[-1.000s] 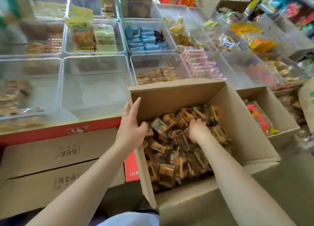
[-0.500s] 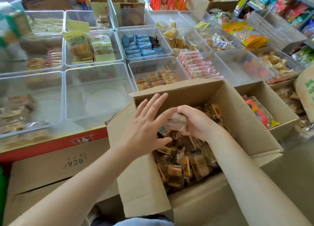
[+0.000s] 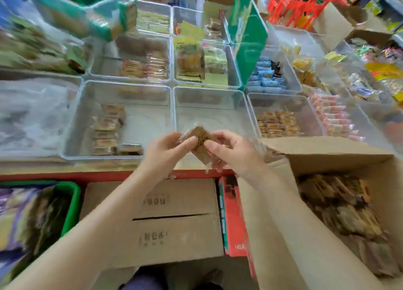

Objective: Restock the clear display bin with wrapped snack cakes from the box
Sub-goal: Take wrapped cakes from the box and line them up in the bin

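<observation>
— Where is the cake?

— Both hands hold one cake [image 3: 201,144] in its clear wrap. It is up in the air, over the front edge of a clear bin [image 3: 209,113].

— How do the hands hold it?

— The left hand [image 3: 168,151] pinches the left end, with its fingers [image 3: 190,142] curled onto the wrap. The right hand [image 3: 231,151] grips the right end, thumb on top.

— Is there anything in that bin?

— It looks bare inside, but the picture is blurry, so I can't be sure.

— And the box?

— The box [image 3: 327,156] is at the right, open, just beside the right arm. Lots of brown cakes [image 3: 349,213] lie in a pile inside.

— What else is near?

— The bin to the left [image 3: 122,124] has a row of brown packs. The bin to the right [image 3: 281,119] has orange packs. The bins sit on a desk [image 3: 65,174] with a red front edge. Shut boxes [image 3: 172,220] stand under it, and a green crate [image 3: 69,202] of bags is at the left.
</observation>
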### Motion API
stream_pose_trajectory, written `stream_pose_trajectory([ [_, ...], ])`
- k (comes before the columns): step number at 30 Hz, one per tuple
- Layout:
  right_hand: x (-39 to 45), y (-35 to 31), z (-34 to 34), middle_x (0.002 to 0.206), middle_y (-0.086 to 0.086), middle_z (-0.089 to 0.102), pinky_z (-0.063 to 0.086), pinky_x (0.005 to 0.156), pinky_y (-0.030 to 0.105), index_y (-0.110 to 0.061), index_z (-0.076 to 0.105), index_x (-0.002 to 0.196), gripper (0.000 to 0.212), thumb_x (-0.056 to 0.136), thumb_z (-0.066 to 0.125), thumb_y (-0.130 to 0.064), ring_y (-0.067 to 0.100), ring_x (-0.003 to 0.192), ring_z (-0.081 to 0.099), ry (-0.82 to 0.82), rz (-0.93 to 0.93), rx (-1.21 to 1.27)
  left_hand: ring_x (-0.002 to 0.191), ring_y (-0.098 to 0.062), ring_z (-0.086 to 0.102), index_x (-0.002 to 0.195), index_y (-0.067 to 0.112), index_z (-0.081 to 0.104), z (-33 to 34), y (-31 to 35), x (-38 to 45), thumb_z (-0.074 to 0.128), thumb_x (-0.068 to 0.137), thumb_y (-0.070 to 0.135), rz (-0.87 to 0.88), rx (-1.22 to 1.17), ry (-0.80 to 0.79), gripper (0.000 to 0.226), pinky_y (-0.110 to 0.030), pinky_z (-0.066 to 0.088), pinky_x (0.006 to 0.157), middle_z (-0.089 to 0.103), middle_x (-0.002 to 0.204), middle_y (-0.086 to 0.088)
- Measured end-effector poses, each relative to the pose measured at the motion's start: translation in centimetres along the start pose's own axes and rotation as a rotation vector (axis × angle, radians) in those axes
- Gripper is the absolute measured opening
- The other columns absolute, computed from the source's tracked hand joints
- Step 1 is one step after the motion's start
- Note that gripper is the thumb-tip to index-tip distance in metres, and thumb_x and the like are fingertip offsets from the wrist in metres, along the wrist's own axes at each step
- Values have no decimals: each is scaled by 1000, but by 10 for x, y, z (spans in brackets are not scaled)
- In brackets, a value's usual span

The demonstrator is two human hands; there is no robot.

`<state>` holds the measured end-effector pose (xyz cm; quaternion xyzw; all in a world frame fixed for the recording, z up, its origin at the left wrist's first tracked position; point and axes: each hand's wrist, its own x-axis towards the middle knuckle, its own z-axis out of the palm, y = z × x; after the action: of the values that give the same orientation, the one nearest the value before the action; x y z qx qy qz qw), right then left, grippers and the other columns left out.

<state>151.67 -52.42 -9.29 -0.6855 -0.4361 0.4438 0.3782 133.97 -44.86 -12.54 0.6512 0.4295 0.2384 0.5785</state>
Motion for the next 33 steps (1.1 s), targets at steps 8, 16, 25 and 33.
stream_pose_trajectory([
  [8, 142, 15, 148, 105, -8, 61, 50, 84, 33, -25, 60, 116, 29, 90, 73, -25, 19, 94, 62, 36, 0, -424, 148, -27, 32, 148, 16, 49, -182, -171, 22, 33, 96, 71, -161, 961, 146, 77, -45, 14, 124, 42, 158, -9],
  [16, 224, 43, 232, 128, 5, 53, 40, 75, 24, -22, 57, 132, 37, 96, 65, -24, 16, 94, 50, 1, 77, -693, 150, -27, 28, 150, 23, 49, -187, -205, 16, 5, 97, 68, -51, 1022, 129, 82, -42, -6, 124, 46, 156, -4],
  [25, 245, 60, 248, 134, 9, 59, 43, 98, 31, -21, 57, 140, 37, 104, 52, -31, 28, 121, 56, -335, 141, -901, 148, -30, 32, 147, 22, 53, -187, -209, 16, 9, 99, 66, -52, 1023, 120, 78, -44, -5, 123, 49, 152, -4],
  [33, 229, 53, 245, 151, 16, 31, 39, 106, 39, -36, 12, 160, 58, 107, 35, -40, 37, 129, 48, -531, 134, -1103, 147, -27, 30, 145, 26, 52, -189, -206, 15, 7, 97, 69, -87, 1047, 107, 79, -42, -7, 123, 48, 152, -2],
])
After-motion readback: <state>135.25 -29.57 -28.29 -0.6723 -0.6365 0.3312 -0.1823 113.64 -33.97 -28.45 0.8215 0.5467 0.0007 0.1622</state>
